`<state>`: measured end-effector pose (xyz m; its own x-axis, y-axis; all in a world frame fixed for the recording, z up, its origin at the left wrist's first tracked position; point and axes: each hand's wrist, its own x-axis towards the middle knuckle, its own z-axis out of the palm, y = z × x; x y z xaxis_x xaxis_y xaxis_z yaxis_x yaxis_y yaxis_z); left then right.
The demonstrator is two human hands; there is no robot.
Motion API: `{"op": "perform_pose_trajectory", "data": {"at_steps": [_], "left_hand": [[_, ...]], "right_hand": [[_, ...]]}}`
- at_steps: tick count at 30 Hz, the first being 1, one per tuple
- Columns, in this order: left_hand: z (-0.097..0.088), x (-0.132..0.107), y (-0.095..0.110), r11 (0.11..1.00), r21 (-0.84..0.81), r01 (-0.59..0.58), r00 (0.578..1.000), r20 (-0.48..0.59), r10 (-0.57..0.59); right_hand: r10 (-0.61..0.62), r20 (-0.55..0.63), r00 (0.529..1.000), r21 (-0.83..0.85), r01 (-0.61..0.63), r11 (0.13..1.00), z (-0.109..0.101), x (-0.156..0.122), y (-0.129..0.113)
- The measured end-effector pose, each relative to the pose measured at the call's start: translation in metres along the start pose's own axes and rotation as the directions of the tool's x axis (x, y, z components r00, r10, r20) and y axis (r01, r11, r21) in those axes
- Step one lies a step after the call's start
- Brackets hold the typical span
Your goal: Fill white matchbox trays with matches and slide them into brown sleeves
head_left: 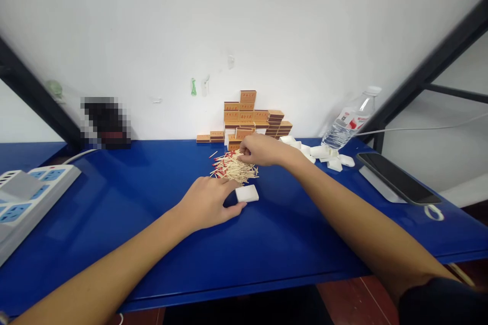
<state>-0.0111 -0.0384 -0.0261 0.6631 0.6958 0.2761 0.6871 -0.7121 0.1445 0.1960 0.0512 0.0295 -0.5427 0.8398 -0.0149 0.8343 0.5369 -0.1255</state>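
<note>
A heap of loose wooden matches (235,167) with red heads lies on the blue table. My right hand (263,150) reaches over its far right side, fingers curled and pinched at the matches; the fingertips are partly hidden. Just in front of the heap is a small white matchbox tray (247,193). My left hand (209,202) holds it from the left, thumb at the near corner and fingers at the far one. Behind the heap, printed orange matchboxes (246,116) stand stacked against the wall, partly covered by my right hand.
Several white matchbox trays (320,152) lie scattered to the right, beside a tilted water bottle (348,121). Further right a phone (398,177) rests on a pale block. A power strip (41,195) sits at the left edge, and dark metal posts (38,96) flank the table.
</note>
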Motion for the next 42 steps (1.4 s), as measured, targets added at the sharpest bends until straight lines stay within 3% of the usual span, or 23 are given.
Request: {"op": "perform_pose_trajectory", "data": {"at_steps": [8,19,23,32,39,42], "left_hand": [[0.002,0.000,-0.004,1.000,-0.003,-0.012,0.999,0.047,0.012],[0.002,0.000,-0.005,0.995,-0.102,-0.016,0.996,0.084,0.025],[0.002,0.002,-0.005,0.982,-0.185,0.022,0.997,0.082,-0.006],[0.003,0.005,-0.010,0.969,-0.241,0.062,0.994,0.099,-0.039],[0.004,0.002,-0.011,0.962,-0.261,0.077,0.994,0.096,-0.053],[0.004,0.003,-0.012,0.962,-0.261,0.074,0.994,0.096,-0.051]], "right_hand": [[-0.091,-0.002,0.996,0.010,0.091,0.996,0.000,0.000,0.008],[-0.089,-0.071,0.993,0.087,0.096,0.992,-0.011,-0.009,0.010],[-0.067,-0.128,0.990,0.215,0.094,0.972,-0.012,-0.026,0.021],[-0.026,-0.137,0.990,0.460,0.087,0.884,0.004,-0.062,0.034],[-0.040,-0.097,0.995,0.504,0.084,0.860,0.022,-0.063,0.039],[-0.024,-0.145,0.989,0.478,0.091,0.874,0.022,-0.066,0.038]]}}
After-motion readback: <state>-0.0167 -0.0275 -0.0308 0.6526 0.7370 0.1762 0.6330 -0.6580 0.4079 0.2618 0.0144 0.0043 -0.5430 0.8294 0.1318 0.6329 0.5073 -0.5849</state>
